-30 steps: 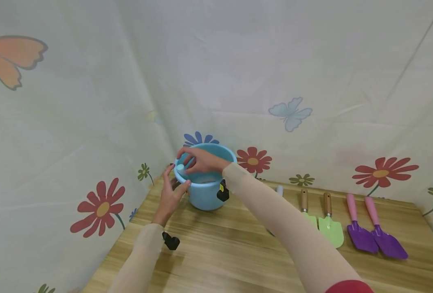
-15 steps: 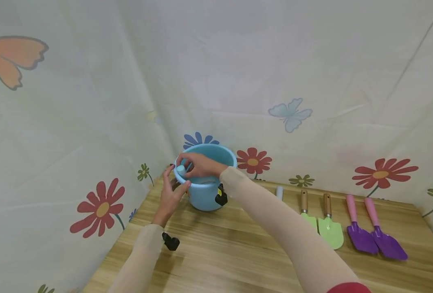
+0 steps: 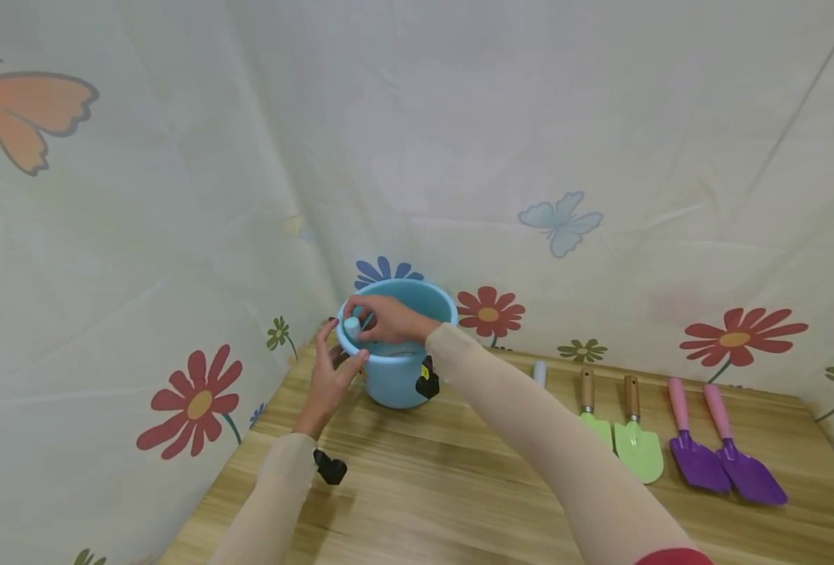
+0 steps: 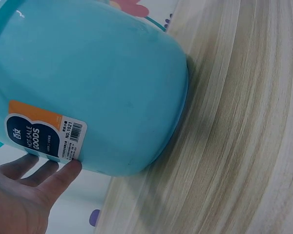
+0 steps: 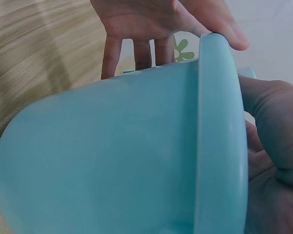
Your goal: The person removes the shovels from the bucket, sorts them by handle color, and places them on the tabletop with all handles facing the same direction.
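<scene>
A light blue bucket (image 3: 397, 383) stands upright on the wooden table, a label (image 4: 48, 131) on its side. My left hand (image 3: 328, 388) grips its near-left rim; in the right wrist view the thumb lies over the rim and several fingers rest against the outer wall. My right hand (image 3: 387, 318) reaches over the opening, its curled fingers and thumb around a short light blue cylindrical handle (image 3: 352, 329) just inside the left rim. Whatever the handle belongs to is hidden inside the bucket. In the right wrist view, my right hand (image 5: 283, 129) shows beyond the rim.
Right of the bucket lie two green trowels (image 3: 638, 451) with wooden handles and two purple trowels (image 3: 752, 475) with pink handles. A pale blue-grey handle (image 3: 540, 372) shows beside my right sleeve, which hides the rest. A flowered white cloth (image 3: 417, 157) hangs behind the table (image 3: 417, 502).
My right hand has sunk slightly into the bucket, and the light blue handle has shifted a little right and down. My left hand has stayed on the rim.
</scene>
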### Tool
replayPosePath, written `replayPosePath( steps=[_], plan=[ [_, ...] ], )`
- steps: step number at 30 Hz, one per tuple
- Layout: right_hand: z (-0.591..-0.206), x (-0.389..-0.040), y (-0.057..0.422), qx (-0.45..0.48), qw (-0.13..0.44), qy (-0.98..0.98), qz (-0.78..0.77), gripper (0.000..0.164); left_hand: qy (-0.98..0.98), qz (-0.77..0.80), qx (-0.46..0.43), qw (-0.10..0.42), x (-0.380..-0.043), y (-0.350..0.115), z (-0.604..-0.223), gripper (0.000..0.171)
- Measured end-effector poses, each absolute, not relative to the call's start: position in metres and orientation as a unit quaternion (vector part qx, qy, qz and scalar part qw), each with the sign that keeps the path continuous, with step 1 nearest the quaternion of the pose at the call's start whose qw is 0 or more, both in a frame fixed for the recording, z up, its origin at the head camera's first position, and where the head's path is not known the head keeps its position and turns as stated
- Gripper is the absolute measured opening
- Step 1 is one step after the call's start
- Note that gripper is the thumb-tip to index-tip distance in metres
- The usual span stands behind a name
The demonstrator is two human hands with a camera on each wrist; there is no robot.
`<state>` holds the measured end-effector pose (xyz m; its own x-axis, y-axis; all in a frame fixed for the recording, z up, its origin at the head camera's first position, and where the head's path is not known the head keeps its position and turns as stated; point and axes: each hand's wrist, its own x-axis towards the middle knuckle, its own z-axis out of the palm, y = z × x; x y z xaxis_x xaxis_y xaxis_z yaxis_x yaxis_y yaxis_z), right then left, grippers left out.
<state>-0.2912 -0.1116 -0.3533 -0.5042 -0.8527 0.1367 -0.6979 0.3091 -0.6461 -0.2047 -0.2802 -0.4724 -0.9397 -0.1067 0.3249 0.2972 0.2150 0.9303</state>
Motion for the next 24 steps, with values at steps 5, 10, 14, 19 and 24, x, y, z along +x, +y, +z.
replayPosePath(
  steps=[5, 10, 14, 19, 24],
  plan=[
    [-0.353, -0.294, -0.107, -0.471, 0.112, 0.811, -0.328, 0.03, -0.76, -0.627, -0.064, 0.16, -0.205, -0.279, -0.473, 0.082],
    [-0.349, -0.299, -0.099, -0.449, 0.107, 0.816, -0.349, 0.031, -0.762, -0.624, -0.061, 0.16, -0.205, -0.279, -0.472, 0.084],
    [-0.341, -0.302, -0.09, -0.432, 0.099, 0.811, -0.382, 0.032, -0.766, -0.621, -0.055, 0.157, -0.204, -0.279, -0.471, 0.083],
    [-0.322, -0.3, -0.079, -0.428, 0.08, 0.8, -0.414, 0.033, -0.765, -0.622, -0.05, 0.158, -0.203, -0.28, -0.47, 0.084],
    [-0.304, -0.296, -0.068, -0.431, 0.059, 0.79, -0.432, 0.034, -0.764, -0.622, -0.05, 0.163, -0.202, -0.282, -0.47, 0.085]
  ],
)
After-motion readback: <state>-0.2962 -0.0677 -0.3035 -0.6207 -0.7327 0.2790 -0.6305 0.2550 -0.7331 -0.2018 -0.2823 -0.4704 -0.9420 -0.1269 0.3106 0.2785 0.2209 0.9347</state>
